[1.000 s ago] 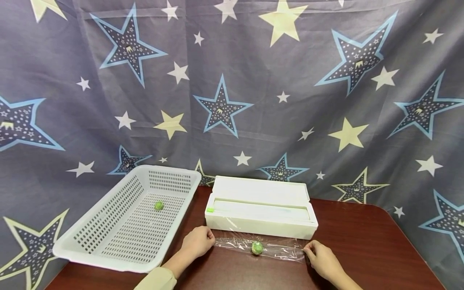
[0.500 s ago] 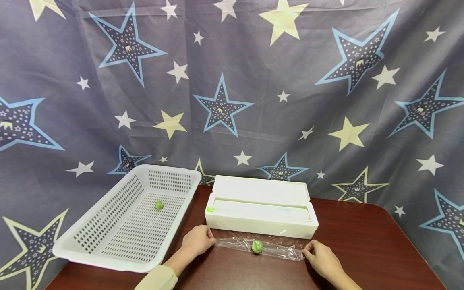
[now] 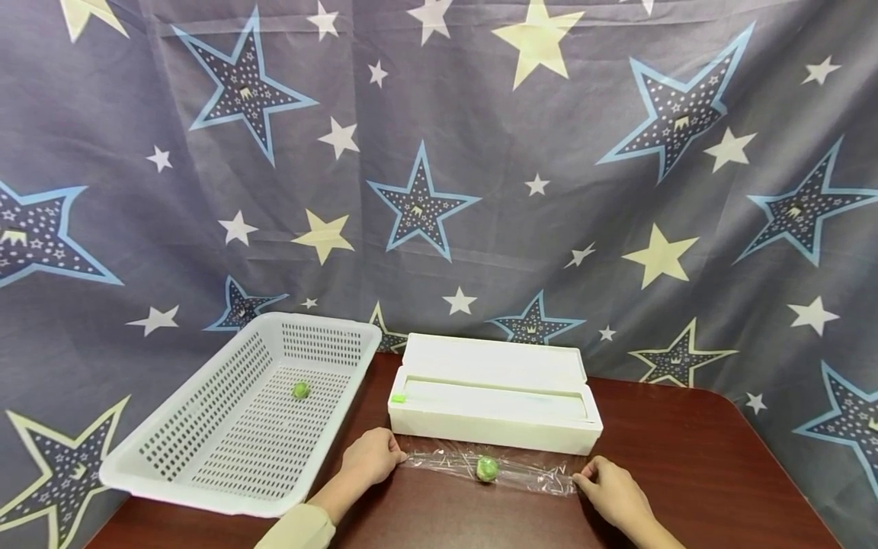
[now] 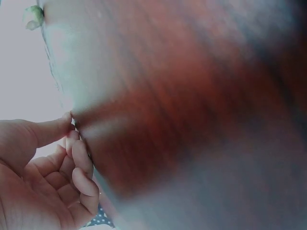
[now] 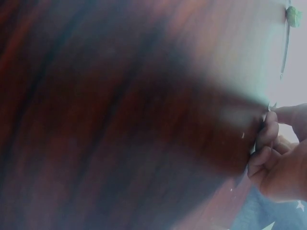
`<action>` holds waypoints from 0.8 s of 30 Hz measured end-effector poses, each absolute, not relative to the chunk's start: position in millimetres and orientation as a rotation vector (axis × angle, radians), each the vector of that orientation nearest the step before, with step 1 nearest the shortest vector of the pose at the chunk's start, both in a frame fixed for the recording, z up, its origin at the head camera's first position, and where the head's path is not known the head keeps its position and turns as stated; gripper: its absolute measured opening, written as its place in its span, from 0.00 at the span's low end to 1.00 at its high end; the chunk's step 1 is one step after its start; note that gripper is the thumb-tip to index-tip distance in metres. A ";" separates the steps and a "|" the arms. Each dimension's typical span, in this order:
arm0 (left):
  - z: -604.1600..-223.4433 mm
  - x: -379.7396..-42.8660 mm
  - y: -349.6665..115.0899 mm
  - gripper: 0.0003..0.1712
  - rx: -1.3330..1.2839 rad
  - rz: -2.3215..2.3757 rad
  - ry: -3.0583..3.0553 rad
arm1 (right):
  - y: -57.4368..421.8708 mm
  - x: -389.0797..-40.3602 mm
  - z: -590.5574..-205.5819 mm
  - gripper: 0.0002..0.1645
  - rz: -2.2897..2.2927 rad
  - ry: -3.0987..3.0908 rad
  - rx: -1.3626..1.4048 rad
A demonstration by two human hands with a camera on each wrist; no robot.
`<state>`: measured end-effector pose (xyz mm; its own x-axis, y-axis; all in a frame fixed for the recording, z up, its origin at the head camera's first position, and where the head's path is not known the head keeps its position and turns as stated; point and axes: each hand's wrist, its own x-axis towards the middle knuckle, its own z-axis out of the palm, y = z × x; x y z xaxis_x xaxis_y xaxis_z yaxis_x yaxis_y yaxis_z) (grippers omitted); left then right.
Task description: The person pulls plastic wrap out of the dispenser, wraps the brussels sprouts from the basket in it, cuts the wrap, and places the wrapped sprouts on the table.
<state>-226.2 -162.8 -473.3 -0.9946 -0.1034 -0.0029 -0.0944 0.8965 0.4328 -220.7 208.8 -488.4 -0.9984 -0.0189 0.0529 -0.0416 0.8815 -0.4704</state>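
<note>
A strip of clear plastic wrap [image 3: 524,476] stretches across the table in front of the white box. Near its middle sits a small round green vegetable [image 3: 486,469], like a Brussels sprout, and the film lies about it. My left hand [image 3: 372,457] pinches the strip's left end between thumb and fingertips. At the other end my right hand [image 3: 614,492] pinches the film the same way. The left wrist view shows the thumb and index finger of the left hand [image 4: 53,163] meeting at the table's surface. In the right wrist view the right hand [image 5: 278,148] is partly cut off.
Behind the film stands the long white box [image 3: 494,427], its lid [image 3: 494,360] raised and a green tab at its left. A white perforated basket [image 3: 226,499] at the left holds another green vegetable [image 3: 300,390]. A starry grey cloth [image 3: 459,99] hangs behind the brown table [image 3: 686,450].
Both hands keep their pinch on the film and have hardly moved. The film's folds shift slightly, while the green vegetable stays in place.
</note>
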 end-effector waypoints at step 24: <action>-470.5 -222.1 -164.8 0.14 0.165 -0.727 -3.033 | 209.6 -219.7 -486.7 0.11 0.849 -3.014 0.056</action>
